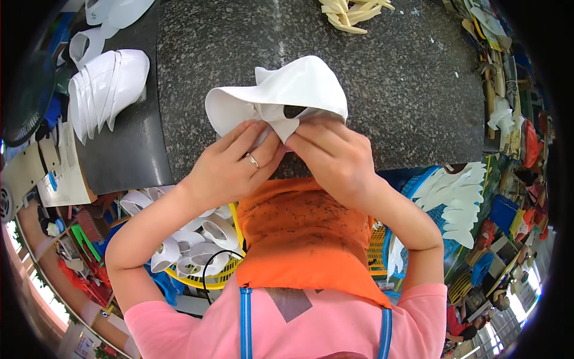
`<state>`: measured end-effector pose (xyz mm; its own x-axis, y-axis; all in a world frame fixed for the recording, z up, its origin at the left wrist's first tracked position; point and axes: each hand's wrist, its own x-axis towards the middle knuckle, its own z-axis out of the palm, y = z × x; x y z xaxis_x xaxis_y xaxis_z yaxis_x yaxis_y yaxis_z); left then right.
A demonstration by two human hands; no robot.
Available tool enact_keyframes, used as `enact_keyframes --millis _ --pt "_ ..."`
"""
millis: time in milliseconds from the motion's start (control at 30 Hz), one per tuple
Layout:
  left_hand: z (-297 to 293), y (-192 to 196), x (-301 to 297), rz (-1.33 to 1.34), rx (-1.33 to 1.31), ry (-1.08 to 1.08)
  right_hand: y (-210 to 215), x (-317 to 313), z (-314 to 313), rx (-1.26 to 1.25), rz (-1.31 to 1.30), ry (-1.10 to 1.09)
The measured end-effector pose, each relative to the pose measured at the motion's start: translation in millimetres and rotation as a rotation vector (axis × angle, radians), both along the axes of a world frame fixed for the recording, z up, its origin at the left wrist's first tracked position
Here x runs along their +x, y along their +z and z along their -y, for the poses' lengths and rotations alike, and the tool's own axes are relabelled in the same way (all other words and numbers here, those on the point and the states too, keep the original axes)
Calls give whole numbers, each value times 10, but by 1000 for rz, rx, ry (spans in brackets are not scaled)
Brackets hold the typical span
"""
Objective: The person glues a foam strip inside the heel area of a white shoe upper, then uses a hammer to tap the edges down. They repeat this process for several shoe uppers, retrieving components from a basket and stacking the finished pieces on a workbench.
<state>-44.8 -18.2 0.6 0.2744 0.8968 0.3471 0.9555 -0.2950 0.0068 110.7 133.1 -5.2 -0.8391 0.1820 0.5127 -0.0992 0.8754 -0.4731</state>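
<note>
A white shoe upper (305, 81), smooth and curved with an opening in its near side, is held just over the near part of a speckled dark stone tabletop (412, 90). My left hand (230, 158), with a ring on one finger, pinches the upper's near edge from the left. On the right, my right hand (338, 152) has its fingers closed on the same edge, close beside the left fingertips. Both thumbs are mostly hidden behind the fingers and the white material. An orange apron (305, 233) lies below my hands.
Nested white uppers (107, 90) lie on a dark mat (122, 155) at the left. Cream strips (353, 13) sit at the far edge. Below the table, a yellow basket (209, 280) holds more uppers; a blue basket (418, 180) bears flat white pieces (457, 200) at right.
</note>
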Motion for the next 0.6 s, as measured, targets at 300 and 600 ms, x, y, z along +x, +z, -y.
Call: enact_keyframes --millis 300,600 --pt "-279 446 38 -33 -110 -61 -82 94 144 119 15 45" --pt "-137 457 -192 39 -174 -44 -29 8 132 19 86 -134"
